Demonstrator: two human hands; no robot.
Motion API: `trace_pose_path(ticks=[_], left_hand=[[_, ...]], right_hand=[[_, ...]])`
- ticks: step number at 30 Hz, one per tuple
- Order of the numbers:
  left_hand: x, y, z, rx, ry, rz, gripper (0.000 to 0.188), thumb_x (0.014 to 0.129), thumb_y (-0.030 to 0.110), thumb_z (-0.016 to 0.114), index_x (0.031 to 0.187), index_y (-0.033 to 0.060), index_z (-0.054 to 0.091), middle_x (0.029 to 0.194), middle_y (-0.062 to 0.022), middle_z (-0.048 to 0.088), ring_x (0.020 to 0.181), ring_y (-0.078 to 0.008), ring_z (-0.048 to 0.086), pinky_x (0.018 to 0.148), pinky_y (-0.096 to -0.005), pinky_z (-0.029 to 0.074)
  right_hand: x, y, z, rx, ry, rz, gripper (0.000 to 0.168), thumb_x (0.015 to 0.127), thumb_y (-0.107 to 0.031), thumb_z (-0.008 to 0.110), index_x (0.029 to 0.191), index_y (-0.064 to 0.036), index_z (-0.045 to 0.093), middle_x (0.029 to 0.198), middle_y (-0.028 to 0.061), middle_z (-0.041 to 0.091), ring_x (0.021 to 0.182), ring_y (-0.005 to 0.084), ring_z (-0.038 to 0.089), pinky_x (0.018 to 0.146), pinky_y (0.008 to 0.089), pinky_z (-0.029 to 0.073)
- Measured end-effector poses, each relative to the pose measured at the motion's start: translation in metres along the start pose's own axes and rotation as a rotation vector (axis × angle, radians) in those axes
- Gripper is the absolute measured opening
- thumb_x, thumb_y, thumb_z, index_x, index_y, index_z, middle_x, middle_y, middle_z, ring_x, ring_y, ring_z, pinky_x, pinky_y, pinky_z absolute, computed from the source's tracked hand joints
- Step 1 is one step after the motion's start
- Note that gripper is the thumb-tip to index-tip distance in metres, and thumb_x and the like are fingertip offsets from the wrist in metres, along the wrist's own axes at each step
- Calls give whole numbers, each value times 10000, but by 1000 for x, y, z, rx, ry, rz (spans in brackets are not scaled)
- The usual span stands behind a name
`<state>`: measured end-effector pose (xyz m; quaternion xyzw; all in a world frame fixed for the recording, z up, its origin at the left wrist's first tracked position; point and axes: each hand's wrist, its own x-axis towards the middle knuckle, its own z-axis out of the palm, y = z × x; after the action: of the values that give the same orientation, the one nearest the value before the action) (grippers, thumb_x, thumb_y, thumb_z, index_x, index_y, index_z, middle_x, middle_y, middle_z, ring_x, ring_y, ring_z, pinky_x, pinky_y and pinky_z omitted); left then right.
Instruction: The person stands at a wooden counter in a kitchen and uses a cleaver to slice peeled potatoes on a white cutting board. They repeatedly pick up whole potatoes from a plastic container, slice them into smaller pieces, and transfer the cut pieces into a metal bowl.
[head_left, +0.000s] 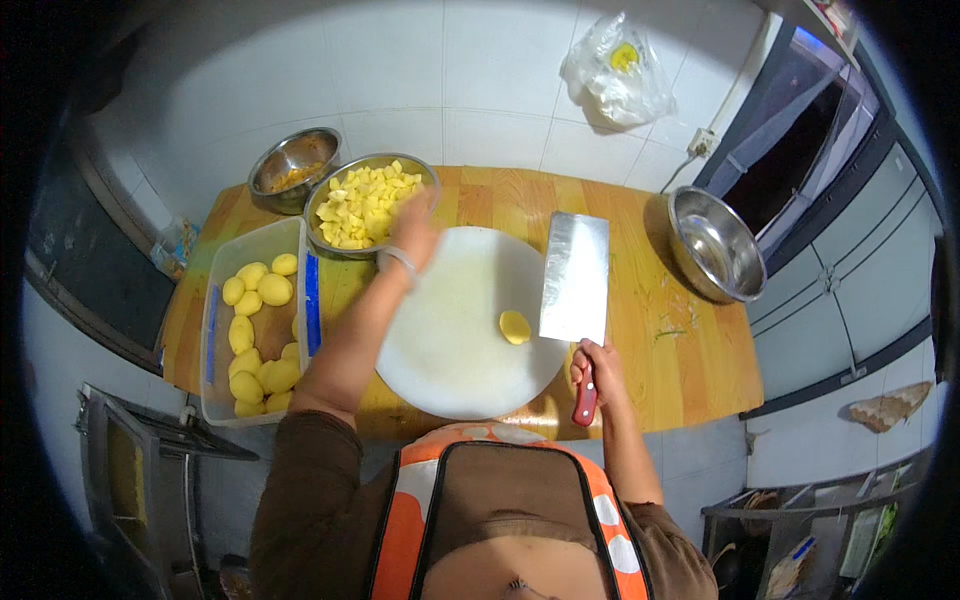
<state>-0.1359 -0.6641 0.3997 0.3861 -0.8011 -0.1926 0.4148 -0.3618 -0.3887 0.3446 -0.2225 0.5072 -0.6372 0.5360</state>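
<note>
My right hand (602, 369) grips the red handle of a Chinese cleaver (576, 277), its broad blade pointing away from me over the right edge of a round white cutting board (450, 315). One peeled potato piece (514, 328) lies on the board, left of the blade. My left hand (417, 229), blurred, is at the right rim of a steel bowl (319, 238) heaped with cut potato chunks (364, 202). Its fingers are too smeared to show whether they hold anything. Left of that arm, a clear plastic bin (214, 330) contains several whole peeled potatoes (275, 289).
Behind the potato bowl stands another steel bowl (262, 180) with orange-brown residue. A steel basin (675, 202) sits at the wooden table's (675, 382) right edge, near small scraps (671, 332). A plastic bag (622, 82) hangs on the tiled wall, left of a power socket (703, 142).
</note>
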Motion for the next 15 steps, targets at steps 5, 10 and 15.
trace_pose_path(ticks=[5,10,15], left_hand=[[-111,8,133,139,-744,468,442,749,190,659,1174,135,547,1276,-141,468,1221,-327,370,1038,-427,285],[-150,-6,127,-2,-544,118,342,801,153,615,1136,119,554,1132,-147,552,1006,-307,526,906,-399,412],[-174,-29,106,-487,-282,-658,221,831,77,563,1045,69,509,813,-124,614,635,-237,629,513,-349,532]], right_hand=[[-11,5,0,-210,124,-74,124,902,-168,491,875,-57,444,577,36,488,417,146,486,390,276,405],[-32,27,-10,-489,109,-57,176,902,-201,506,880,-30,477,574,34,509,449,125,514,410,264,396],[-38,47,-3,-1073,71,-152,245,883,-246,510,893,-1,506,658,179,585,557,312,588,512,410,451]])
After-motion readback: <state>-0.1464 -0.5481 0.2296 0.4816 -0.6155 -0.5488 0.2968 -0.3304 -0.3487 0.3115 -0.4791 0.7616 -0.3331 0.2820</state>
